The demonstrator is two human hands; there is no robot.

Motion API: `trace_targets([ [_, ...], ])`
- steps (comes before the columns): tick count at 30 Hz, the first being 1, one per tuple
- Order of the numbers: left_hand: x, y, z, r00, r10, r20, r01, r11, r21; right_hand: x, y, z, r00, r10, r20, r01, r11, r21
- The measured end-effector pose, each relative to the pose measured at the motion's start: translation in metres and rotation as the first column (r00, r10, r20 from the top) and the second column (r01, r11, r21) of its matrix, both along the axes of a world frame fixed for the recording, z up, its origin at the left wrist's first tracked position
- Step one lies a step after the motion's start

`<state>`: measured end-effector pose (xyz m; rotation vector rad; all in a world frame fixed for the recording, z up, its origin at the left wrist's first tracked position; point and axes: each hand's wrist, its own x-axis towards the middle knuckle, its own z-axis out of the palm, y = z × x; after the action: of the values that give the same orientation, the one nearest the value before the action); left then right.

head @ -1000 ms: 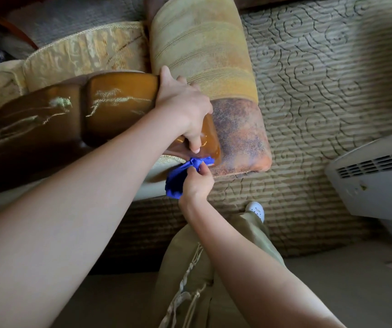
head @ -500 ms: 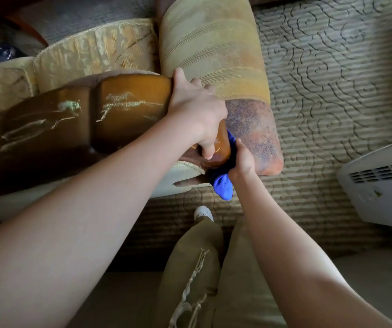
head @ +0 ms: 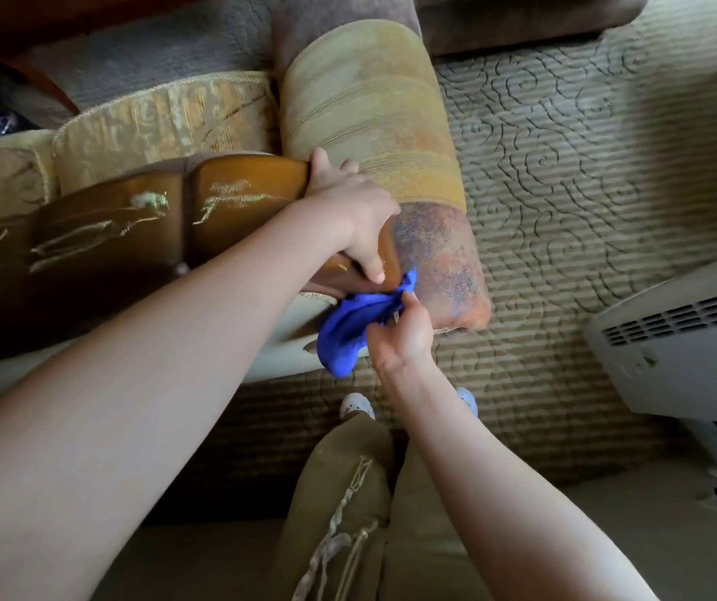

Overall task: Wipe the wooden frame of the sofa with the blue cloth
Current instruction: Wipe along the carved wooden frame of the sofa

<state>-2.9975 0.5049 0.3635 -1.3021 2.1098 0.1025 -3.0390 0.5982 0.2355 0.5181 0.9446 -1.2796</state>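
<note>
Two hands at wooden frame (head: 235,201), padded armrest (head: 374,123) alongside, white heater (head: 686,353) nearby

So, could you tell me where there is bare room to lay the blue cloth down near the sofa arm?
The patterned carpet lies bare between the sofa arm and the white heater. The wooden frame is open left of the left hand. It is crowded at the frame's end, where the right hand grips the blue cloth.

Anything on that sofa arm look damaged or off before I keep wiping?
Yes. The wooden frame carries pale scratch marks across its front panels, and the rounded end of the upholstered armrest is darkly stained or worn. The blue cloth is bunched at the frame's lower corner.
</note>
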Motion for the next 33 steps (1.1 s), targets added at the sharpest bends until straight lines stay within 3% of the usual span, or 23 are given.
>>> trace_targets([
  [2, 0.006, -0.003, 0.012, 0.946, 0.159, -0.284, -0.155, 0.987, 0.038, 0.001, -0.007, 0.016, 0.998, -0.036, 0.047, 0.029, 0.99, 0.139],
  [4, 0.016, -0.005, 0.029, 0.822, 0.277, -0.497, -0.287, 0.956, 0.058, 0.0, -0.011, 0.037, 0.992, -0.076, 0.104, 0.055, 0.98, 0.193],
  [8, 0.043, 0.0, 0.056, 0.714, 0.262, -0.65, -0.405, 0.911, -0.078, 0.004, -0.007, 0.071, 0.973, -0.017, 0.23, -0.018, 0.989, 0.148],
  [15, 0.084, 0.018, 0.077, 0.577, 0.216, -0.787, -0.544, 0.821, -0.173, 0.018, -0.011, 0.104, 0.95, 0.092, 0.298, -0.125, 0.988, 0.093],
  [19, 0.101, 0.024, 0.075, 0.524, 0.234, -0.819, -0.605, 0.779, -0.164, 0.005, -0.009, 0.093, 0.939, 0.055, 0.339, -0.084, 0.994, 0.074],
  [27, 0.102, 0.032, 0.057, 0.474, 0.232, -0.849, -0.619, 0.774, -0.134, 0.026, -0.01, 0.125, 0.968, 0.23, 0.098, -0.238, 0.968, 0.079],
  [31, 0.105, 0.03, 0.053, 0.441, 0.212, -0.872, -0.637, 0.759, -0.138, 0.028, -0.006, 0.117, 0.957, 0.253, 0.143, -0.261, 0.964, 0.046],
  [33, 0.108, 0.03, 0.052, 0.419, 0.206, -0.884, -0.648, 0.75, -0.132, 0.021, 0.005, 0.105, 0.96, 0.267, 0.084, -0.267, 0.964, -0.008],
])
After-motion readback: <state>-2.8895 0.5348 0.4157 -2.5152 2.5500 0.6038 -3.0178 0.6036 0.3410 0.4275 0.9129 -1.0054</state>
